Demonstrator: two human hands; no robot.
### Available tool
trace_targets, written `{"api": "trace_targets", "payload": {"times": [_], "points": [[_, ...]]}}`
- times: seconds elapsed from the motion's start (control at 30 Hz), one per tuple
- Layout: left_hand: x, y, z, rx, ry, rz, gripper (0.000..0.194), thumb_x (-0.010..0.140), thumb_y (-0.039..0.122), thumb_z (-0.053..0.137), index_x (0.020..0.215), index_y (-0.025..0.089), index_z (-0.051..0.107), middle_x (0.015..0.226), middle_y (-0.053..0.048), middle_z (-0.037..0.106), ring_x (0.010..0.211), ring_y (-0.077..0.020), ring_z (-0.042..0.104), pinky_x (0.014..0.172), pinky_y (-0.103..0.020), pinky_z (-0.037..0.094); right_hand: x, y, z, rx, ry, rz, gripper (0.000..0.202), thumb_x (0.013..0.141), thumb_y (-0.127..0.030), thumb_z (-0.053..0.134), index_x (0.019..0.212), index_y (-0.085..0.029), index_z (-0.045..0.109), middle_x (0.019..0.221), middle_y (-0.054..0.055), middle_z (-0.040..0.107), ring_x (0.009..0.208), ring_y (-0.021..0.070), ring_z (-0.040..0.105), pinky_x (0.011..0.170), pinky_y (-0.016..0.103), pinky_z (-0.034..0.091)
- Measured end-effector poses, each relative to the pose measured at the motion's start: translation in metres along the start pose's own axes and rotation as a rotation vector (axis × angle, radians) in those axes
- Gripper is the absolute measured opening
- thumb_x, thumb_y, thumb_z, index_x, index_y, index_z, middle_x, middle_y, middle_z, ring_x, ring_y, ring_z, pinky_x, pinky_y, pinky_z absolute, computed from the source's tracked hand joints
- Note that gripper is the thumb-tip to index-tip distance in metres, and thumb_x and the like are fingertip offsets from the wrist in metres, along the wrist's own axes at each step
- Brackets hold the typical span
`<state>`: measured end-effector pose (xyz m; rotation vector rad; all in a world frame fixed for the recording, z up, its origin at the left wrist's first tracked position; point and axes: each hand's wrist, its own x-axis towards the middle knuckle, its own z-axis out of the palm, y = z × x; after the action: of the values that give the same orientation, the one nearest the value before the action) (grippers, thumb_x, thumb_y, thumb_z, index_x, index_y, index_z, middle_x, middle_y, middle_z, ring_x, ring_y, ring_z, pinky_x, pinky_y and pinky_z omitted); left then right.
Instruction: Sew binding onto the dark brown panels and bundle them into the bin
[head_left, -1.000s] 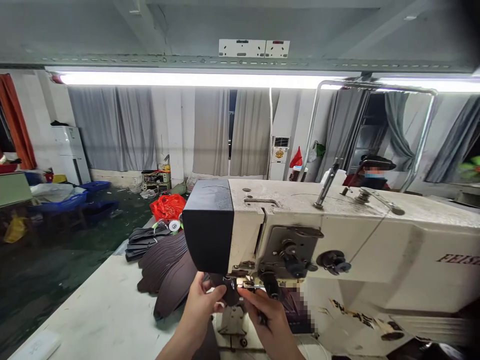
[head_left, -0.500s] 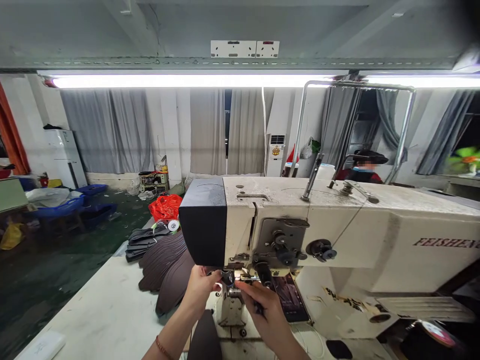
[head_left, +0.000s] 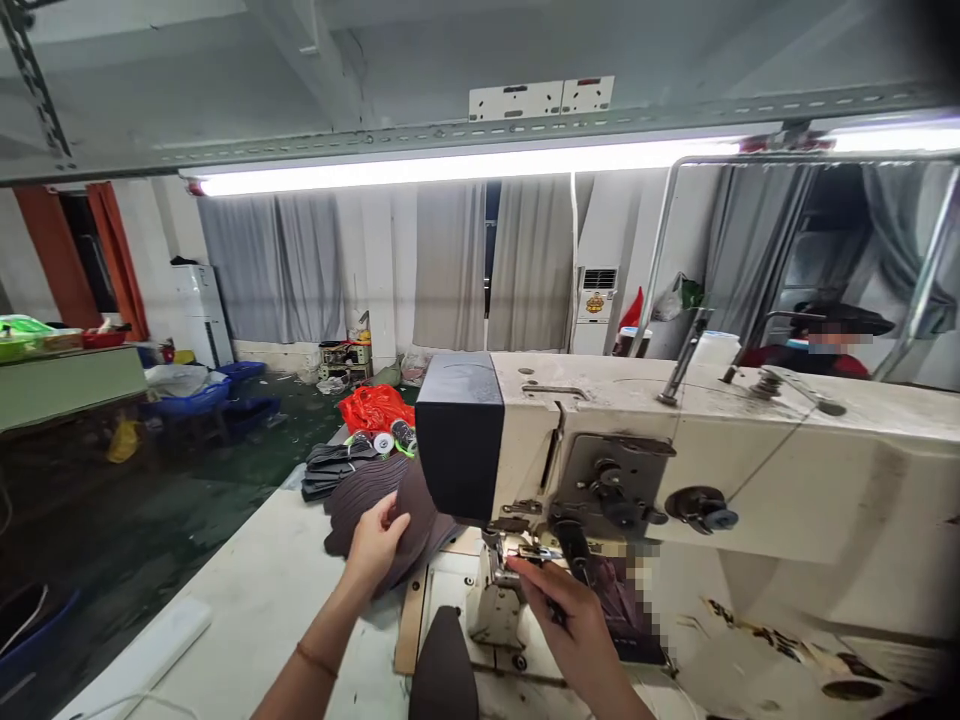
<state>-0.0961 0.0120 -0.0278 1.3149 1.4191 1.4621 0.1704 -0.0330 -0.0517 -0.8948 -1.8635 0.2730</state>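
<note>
My left hand (head_left: 377, 540) is at a fanned stack of dark brown cut pieces (head_left: 352, 505) to the left of the sewing machine head (head_left: 517, 430). Its thumb and fingers close on the edge of the top piece (head_left: 420, 510). Under the needle area, my right hand (head_left: 566, 610) has its index fingertip by the small raised sewing post (head_left: 499, 600). A slim dark object (head_left: 555, 612), partly hidden, sits in its curled fingers; its kind is unclear. Another dark brown piece (head_left: 444, 665) lies on the table in front of the post.
Behind the stack are bundled black pieces (head_left: 337, 470), a thread spool (head_left: 383, 443) and a red plastic bag (head_left: 375, 408). A white box-like object (head_left: 150, 660) lies at the table's left edge. A screen device (head_left: 630, 610) leans under the machine arm. A person (head_left: 817, 340) sits beyond.
My left hand has left the needle area and moved left to the brown stack. The right hand stays by the post. The view has turned left.
</note>
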Motion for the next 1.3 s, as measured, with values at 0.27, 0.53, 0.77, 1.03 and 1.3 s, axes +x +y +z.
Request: {"api": "trace_targets", "payload": {"times": [0.27,0.53,0.77,1.03,1.3], "points": [[-0.021,-0.036,-0.031,0.656,0.057,0.086,0.043,0.08,0.019,0.045,0.121,0.012,0.056,0.108,-0.014,0.055,0.107,-0.0299,0.048,0.099,-0.044,0.03,0.005,-0.006,-0.001,-0.015,0.043,-0.018,0.025,0.087,-0.02,0.053,0.107,-0.024,0.068,0.093,0.008,0.073,0.083,0.0196,0.07,0.07,0.026,0.057],[-0.112,-0.043,0.026,1.01,-0.396,-0.074,0.065,0.05,0.039,0.081,0.104,0.009,0.062,0.11,-0.019,0.059,0.105,-0.0382,0.05,0.089,-0.048,0.039,0.001,-0.003,0.001,-0.027,0.024,-0.002,0.026,0.089,-0.02,0.052,0.111,-0.023,0.066,0.091,0.007,0.072,0.079,0.0169,0.068,0.071,0.025,0.055],[-0.114,-0.053,0.023,0.595,-0.205,-0.012,0.031,0.07,0.021,0.06,0.1,0.017,0.061,0.099,-0.011,0.065,0.097,-0.0286,0.057,0.086,-0.038,0.042,0.0,-0.006,0.0,-0.036,0.003,0.024,0.028,0.09,-0.021,0.049,0.113,-0.023,0.065,0.075,0.005,0.067,0.066,0.0147,0.062,0.063,0.024,0.052],[-0.082,0.033,0.019,-0.209,-0.264,-0.343,0.044,0.059,0.046,0.076,0.087,0.016,0.06,0.073,0.001,0.061,0.064,-0.0117,0.054,0.058,-0.021,0.042,0.002,-0.011,0.004,-0.013,0.079,0.025,0.027,0.09,-0.019,0.05,0.109,-0.021,0.069,0.073,0.005,0.067,0.061,0.0137,0.061,0.056,0.023,0.05],[-0.07,0.047,0.042,-0.218,-0.288,-0.282,0.03,0.058,0.034,0.076,0.078,0.016,0.061,0.063,0.004,0.055,0.055,-0.0086,0.05,0.051,-0.019,0.04,-0.002,0.001,0.003,0.049,0.058,-0.035,0.031,0.087,-0.014,0.053,0.114,-0.023,0.065,0.093,0.008,0.072,0.082,0.0172,0.069,0.071,0.024,0.055]]}}
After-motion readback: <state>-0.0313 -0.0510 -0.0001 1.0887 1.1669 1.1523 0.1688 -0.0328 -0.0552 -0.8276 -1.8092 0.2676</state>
